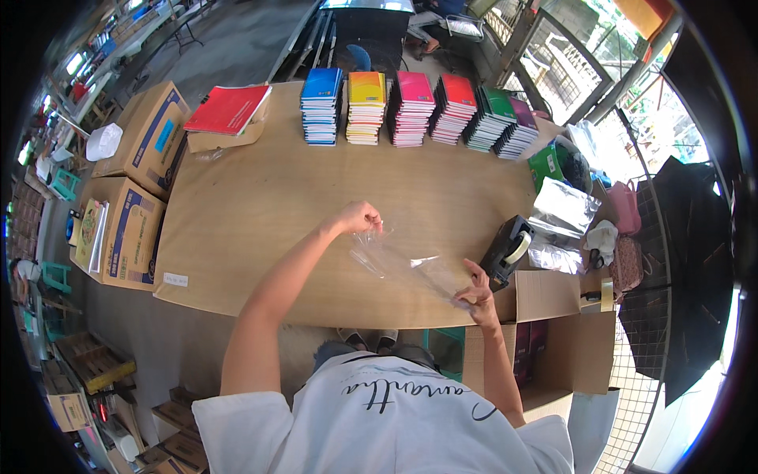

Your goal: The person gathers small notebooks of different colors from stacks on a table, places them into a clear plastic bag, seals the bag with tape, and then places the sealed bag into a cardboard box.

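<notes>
Over the near middle of the wooden table [253, 189] a clear plastic bag [422, 272] is stretched between my hands. My left hand [357, 217] is closed on its left end, knuckles up. At the other end my right hand [478, 294] grips the plastic low between thumb and fingers, with some fingers raised. The bag looks flat and see-through, with glare on its folds. Just beyond my right hand stands a black tape dispenser [499, 254] with a roll of tape.
Along the far edge stand stacks of blue [320, 107], yellow [365, 108], pink [412, 109], red [454, 109], green [489, 118] and purple notebooks [519, 129]. Silvery plastic packs [562, 209] lie at right, above an open carton [580, 347]. Cartons [130, 229] and red booklets [229, 109] sit left.
</notes>
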Demonstrator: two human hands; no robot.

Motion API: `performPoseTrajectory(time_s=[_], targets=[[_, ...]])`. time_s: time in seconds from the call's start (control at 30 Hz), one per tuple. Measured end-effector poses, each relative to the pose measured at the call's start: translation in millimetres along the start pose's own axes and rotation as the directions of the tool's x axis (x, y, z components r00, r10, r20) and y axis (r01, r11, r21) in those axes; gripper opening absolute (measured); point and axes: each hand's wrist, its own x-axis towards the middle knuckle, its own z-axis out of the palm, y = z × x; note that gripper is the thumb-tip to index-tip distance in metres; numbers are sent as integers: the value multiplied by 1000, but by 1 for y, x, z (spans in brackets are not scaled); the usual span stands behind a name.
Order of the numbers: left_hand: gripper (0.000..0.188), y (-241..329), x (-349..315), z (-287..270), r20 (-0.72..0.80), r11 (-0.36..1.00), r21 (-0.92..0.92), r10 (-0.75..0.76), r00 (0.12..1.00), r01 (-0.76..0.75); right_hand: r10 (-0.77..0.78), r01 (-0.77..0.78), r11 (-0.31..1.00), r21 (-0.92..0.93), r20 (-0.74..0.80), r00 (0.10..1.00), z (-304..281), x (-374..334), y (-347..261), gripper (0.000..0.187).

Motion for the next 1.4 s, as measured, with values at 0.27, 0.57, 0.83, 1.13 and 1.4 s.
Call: performPoseTrajectory(time_s=[0.27,0.57,0.83,1.13,1.4], targets=[[19,-16,52,20,-201,925,349,230,952,-150,-51,163,763,-626,193,980,28,-16,24,30],[77,40,-70,98,267,714,658,76,961,-239,-80,186,785,-591,201,976,31,-22,38,30],[125,7,-136,135,-40,879,477,8,999,12,-61,193,821,-538,254,965,19,-27,39,34],[130,1,-143,155,-62,840,540,-32,998,61,201,199,639,-743,410,889,69,-21,-25,116],[129,8,-141,136,-106,806,554,-179,978,208,335,271,485,-832,463,821,64,-29,-4,97]])
